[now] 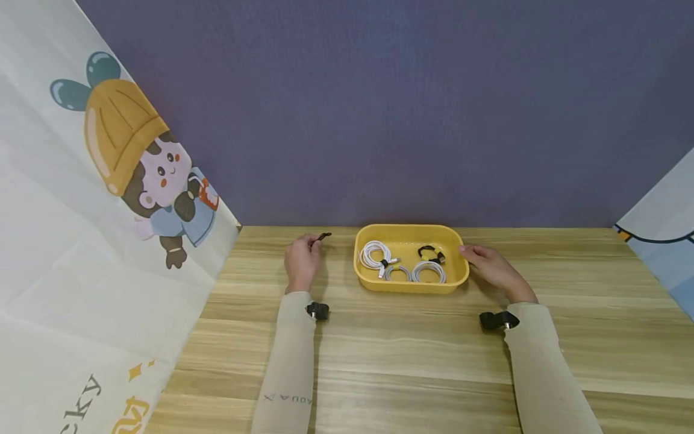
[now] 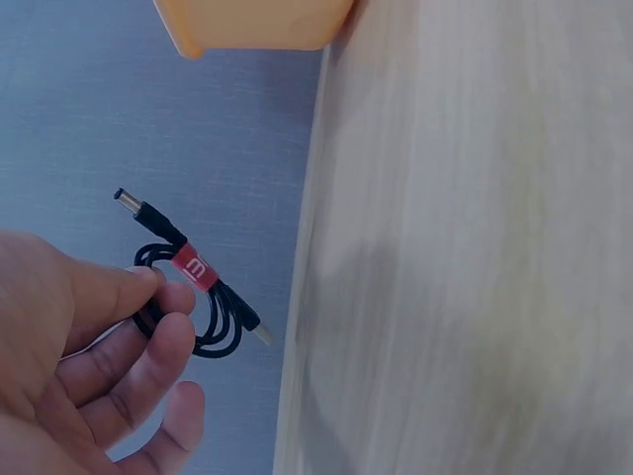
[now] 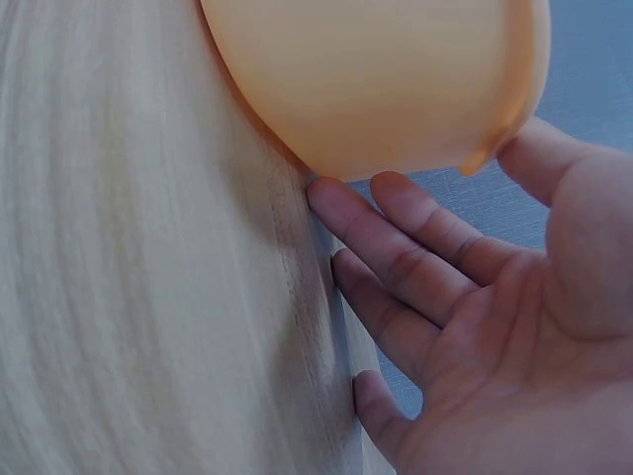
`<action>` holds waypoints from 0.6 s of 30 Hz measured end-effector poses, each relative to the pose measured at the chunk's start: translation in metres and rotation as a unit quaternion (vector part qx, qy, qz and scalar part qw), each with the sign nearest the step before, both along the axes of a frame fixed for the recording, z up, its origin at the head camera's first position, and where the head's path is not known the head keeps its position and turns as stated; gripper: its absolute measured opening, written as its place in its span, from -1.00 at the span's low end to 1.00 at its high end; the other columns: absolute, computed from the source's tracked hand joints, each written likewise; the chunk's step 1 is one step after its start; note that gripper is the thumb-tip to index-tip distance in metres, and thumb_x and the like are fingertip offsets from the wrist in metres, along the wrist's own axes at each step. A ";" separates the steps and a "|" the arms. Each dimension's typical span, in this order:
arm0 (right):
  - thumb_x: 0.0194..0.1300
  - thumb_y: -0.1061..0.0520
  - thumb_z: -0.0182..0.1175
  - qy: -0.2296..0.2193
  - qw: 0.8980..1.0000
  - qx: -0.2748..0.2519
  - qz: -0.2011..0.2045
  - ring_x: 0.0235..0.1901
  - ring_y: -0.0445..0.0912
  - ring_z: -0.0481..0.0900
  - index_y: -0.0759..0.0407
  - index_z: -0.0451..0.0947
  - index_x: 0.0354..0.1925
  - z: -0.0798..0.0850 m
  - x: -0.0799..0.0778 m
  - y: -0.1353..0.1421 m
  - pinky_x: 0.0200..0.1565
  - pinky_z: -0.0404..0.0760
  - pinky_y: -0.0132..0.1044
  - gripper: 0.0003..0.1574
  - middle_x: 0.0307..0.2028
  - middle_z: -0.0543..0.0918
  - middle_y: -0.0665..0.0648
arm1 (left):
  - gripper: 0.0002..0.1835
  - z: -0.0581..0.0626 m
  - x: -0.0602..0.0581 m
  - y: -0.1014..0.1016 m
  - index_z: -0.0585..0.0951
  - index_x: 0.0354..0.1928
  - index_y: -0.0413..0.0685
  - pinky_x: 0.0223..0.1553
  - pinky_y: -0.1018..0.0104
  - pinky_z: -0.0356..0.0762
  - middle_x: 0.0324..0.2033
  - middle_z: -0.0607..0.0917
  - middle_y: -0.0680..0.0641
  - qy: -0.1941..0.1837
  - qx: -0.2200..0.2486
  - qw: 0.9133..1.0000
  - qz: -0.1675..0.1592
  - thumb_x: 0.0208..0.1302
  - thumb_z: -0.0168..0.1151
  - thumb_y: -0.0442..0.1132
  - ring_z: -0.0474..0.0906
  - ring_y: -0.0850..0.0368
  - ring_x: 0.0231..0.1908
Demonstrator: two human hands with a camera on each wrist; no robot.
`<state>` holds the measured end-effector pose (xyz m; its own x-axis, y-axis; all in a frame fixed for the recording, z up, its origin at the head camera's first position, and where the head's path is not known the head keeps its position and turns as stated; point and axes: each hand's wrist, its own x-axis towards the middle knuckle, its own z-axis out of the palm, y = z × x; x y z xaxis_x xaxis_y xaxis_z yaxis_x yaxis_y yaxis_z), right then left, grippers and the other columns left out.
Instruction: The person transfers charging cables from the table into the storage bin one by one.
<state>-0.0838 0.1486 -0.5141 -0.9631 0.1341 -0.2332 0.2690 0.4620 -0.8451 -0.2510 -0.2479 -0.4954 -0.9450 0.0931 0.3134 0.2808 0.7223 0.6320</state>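
Note:
My left hand (image 1: 302,259) pinches a small coiled black cable (image 2: 226,309) between thumb and fingers, left of a yellow plastic basket (image 1: 409,288). A red band (image 2: 194,265) wraps the coil, and a metal barrel plug (image 2: 127,201) sticks out at one end. My right hand (image 1: 490,268) holds the basket's right end, thumb over the rim and fingertips against the outer wall. Inside the basket lie a white cable coil (image 1: 368,263), two pale grey coils, one of them (image 1: 415,274) near the front middle, and a black cable (image 1: 440,258) with yellow on it.
The basket stands on a wood-grain table (image 1: 401,361) near its back edge. Behind rises a dark blue-grey panel (image 1: 412,114). A white sheet with a cartoon figure (image 1: 170,169) hangs at the left, and another printed sheet (image 1: 664,241) is at the right.

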 end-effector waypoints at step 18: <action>0.54 -0.46 -0.18 -0.002 1.000 -0.008 -0.001 0.52 0.38 0.08 0.29 0.13 0.56 -0.001 0.000 0.001 0.44 0.12 0.38 0.05 0.52 0.21 0.43 | -0.81 0.006 0.003 0.004 0.78 -0.03 -0.03 -0.38 0.09 0.61 -0.22 0.84 -0.08 0.020 0.019 1.000 -0.005 0.45 0.26 -0.20 0.74 0.00 -0.35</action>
